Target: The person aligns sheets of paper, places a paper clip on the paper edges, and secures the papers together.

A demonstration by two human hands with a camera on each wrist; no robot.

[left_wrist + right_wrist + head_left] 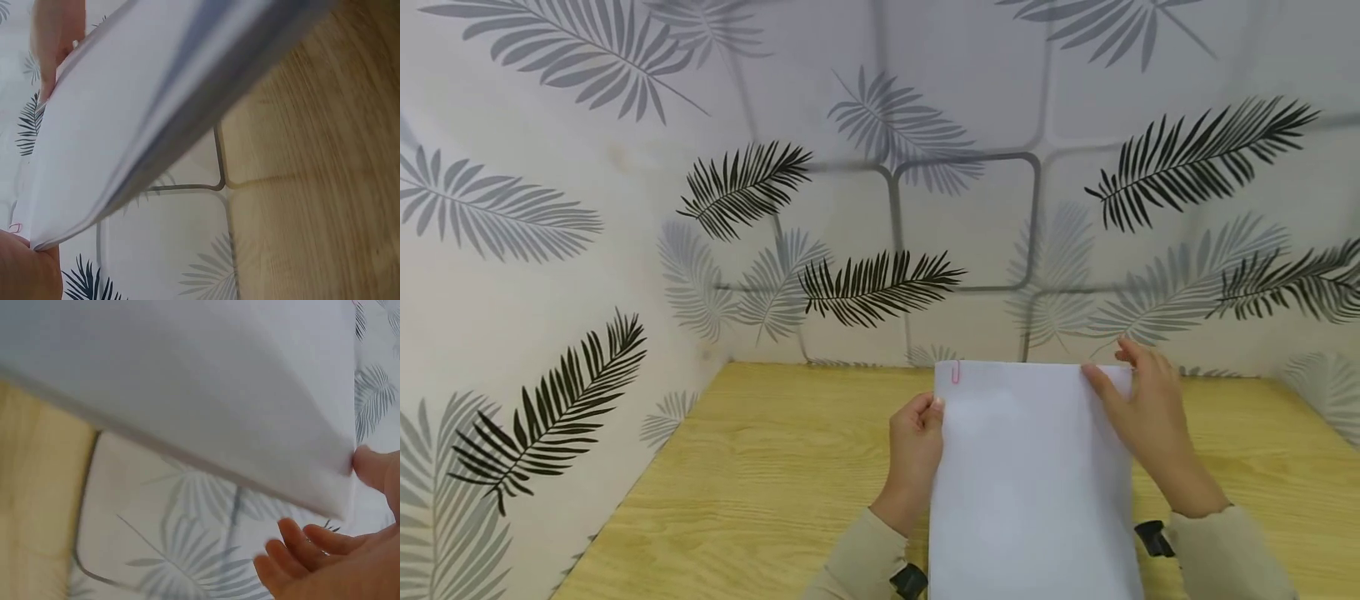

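A stack of white paper sheets (1030,475) is held up in front of me, its top edge towards the wall. Near its top left corner sits a pink paper clip (956,372). My left hand (917,442) pinches the left edge below the clip, thumb in front. At the top right corner, the thumb of my right hand (1157,417) touches the top edge. In the right wrist view, the other fingers (294,550) are loosely bent and apart from the paper (206,381). The left wrist view shows the stack's side edge, blurred.
A wood-grain table (775,467) lies beneath the paper. Behind it and to the left stand walls covered with leaf-patterned sheeting (880,208). Dark straps (1153,539) show at both wrists beside the light sleeves.
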